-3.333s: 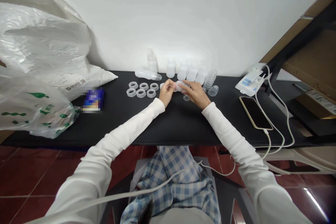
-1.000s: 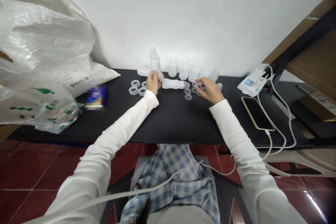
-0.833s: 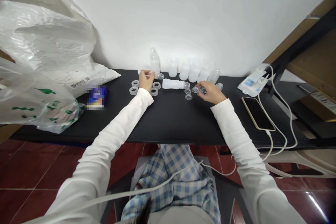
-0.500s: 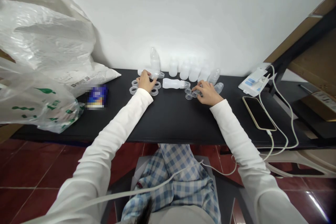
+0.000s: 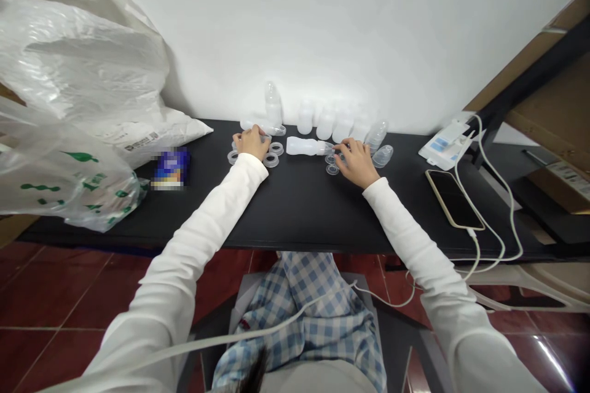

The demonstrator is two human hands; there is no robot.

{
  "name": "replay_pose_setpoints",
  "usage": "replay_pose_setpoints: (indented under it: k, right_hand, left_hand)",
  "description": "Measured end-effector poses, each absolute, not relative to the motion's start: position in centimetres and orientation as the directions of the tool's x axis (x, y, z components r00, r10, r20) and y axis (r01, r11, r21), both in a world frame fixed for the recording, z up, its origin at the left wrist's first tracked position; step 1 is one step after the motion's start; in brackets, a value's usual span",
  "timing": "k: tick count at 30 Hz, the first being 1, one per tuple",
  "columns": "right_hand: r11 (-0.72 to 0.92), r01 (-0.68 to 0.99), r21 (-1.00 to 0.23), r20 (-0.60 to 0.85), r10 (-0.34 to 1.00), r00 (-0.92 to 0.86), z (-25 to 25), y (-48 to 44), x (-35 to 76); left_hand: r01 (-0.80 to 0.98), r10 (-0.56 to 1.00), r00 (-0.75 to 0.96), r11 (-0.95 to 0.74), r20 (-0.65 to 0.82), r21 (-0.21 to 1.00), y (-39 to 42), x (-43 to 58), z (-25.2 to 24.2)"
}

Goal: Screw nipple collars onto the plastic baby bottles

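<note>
My left hand (image 5: 251, 140) rests knuckles-up on the black table (image 5: 299, 209), its fingers curled down over a cluster of clear plastic rings (image 5: 275, 148). What its fingers grip is hidden. A white bottle (image 5: 302, 146) lies on its side between my hands, mouth pointing right. My right hand (image 5: 353, 161) sits just right of that mouth, fingertips pinched on a small clear piece among a few small clear discs (image 5: 332, 169).
Several white bottles (image 5: 325, 124) stand along the wall, and a clear cap (image 5: 384, 155) lies to the right. A phone (image 5: 454, 198) on a cable and a white box (image 5: 445, 144) are far right. Plastic bags (image 5: 69, 135) and a blue packet (image 5: 170, 167) fill the left.
My hands held one bottle together, then parted. The bottle now lies on the table. My left hand went to the rings. My right hand moved back left toward the bottle's mouth.
</note>
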State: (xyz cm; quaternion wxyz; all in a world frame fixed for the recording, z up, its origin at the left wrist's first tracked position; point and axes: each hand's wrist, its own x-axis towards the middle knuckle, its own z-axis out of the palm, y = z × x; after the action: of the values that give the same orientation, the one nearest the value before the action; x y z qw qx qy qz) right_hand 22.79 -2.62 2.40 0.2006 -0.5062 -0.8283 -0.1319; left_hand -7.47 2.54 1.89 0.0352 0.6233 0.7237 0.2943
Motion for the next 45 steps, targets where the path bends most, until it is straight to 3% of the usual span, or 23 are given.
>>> replay_pose_setpoints:
  k: [6,16,26,29,31,34,36,41,45]
  right_hand:
    - [0.433,0.899,-0.069,0.511,0.789,-0.341,2.5,-2.8,20.7]
    - [0.395,0.919,0.010,0.480,0.804,-0.351,2.1,-1.6,17.6]
    - [0.516,0.789,-0.333,0.733,0.669,-0.128,4.2,-2.4,17.7]
    - [0.527,0.755,-0.389,0.764,0.643,-0.055,3.8,-2.6,17.5]
    - [0.514,0.745,-0.424,0.769,0.639,-0.003,3.4,-2.8,17.1]
    - [0.506,0.688,-0.520,0.760,0.641,0.104,3.1,-3.1,16.3]
    - [0.506,0.603,-0.617,0.732,0.651,0.202,3.1,-3.2,15.9]
    - [0.444,0.453,-0.773,0.620,0.680,0.391,3.3,-2.7,16.3]
    - [0.467,0.440,-0.767,0.620,0.716,0.320,3.5,-2.5,17.1]
  left_hand:
    - [0.905,0.925,-0.213,0.066,0.314,0.420,2.5,-7.2,2.0]
    - [0.886,0.916,-0.266,0.110,0.299,0.451,2.6,-7.0,1.9]
    - [0.878,0.898,-0.266,0.076,0.352,0.472,2.5,-7.1,1.6]
    - [0.847,0.871,-0.219,-0.055,0.440,0.529,2.3,-7.0,1.7]
    - [0.788,0.835,-0.105,-0.262,0.541,0.557,2.0,-6.5,1.8]
    - [0.587,0.727,0.224,-0.632,0.649,0.506,1.2,-5.2,1.6]
    - [0.444,0.611,0.425,-0.784,0.668,0.435,0.8,-4.0,1.1]
    - [0.377,0.484,0.481,-0.867,0.732,0.325,0.0,-2.5,-0.1]
    - [0.397,0.579,0.454,-0.812,0.677,0.428,-1.1,-2.6,0.4]
